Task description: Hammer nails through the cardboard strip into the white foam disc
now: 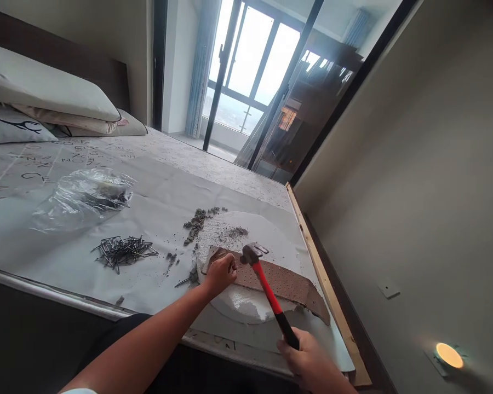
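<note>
My right hand (310, 355) is wrapped around the black grip of a claw hammer (269, 287) with a red and black handle. The hammer's metal head is raised just right of my left hand (223, 272). That hand is closed in a pinch over the left part of a brown strip dotted with small holes (277, 279); whatever sits between its fingers is too small to make out. Beneath the strip lies a white foam slab (267, 227) with a broken, rough surface. Left of it is a heap of nails (125, 251).
Grey crumbs (195, 224) are scattered beside the foam. A clear plastic bag (86, 194) with dark contents lies farther back on the sheet-covered bed. Pillows (49, 87) are stacked at the far left. A wooden rail (324, 279) runs along the right edge, near the wall.
</note>
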